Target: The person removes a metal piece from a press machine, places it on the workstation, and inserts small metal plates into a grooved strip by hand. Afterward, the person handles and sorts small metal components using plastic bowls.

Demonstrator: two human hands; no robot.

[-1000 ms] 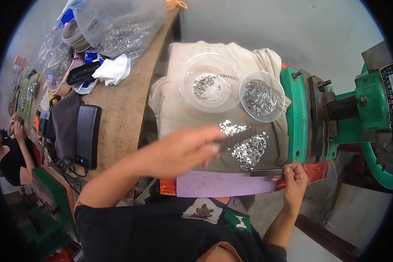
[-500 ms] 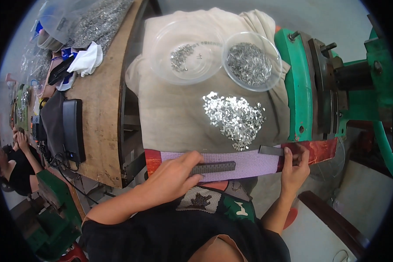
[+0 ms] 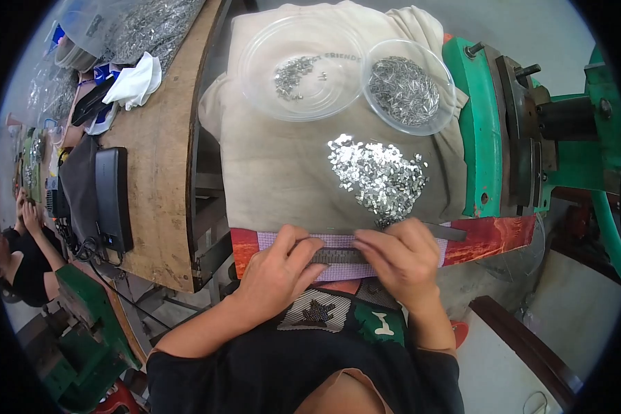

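My left hand [image 3: 272, 276] is closed on the left end of a dark slotted bar [image 3: 339, 257] with a row of small notches, above a lilac woven mat [image 3: 265, 241]. My right hand [image 3: 407, 262] is over the bar's right end, thumb and fingertips pinched together at its far edge; anything between them is too small to make out. Behind the right hand a flat dark metal strip [image 3: 448, 232] lies on the mat, partly covered. Just beyond, a pile of small shiny silver pieces [image 3: 379, 176] is spread on the beige cloth [image 3: 276, 179].
Two clear plastic bowls stand at the back: a wide one [image 3: 245, 86] with some small metal bits, and another [image 3: 450, 114] full of thin metal pieces. A green machine [image 3: 476, 131] borders the right. At left, a wooden table [image 3: 155, 172] carries a black box [image 3: 112, 200]; another person's hands [image 3: 29, 214] show beyond.
My right hand has let go of the flat strip, leaving it on the mat, and moved left to the slotted bar. My left hand still holds the bar.
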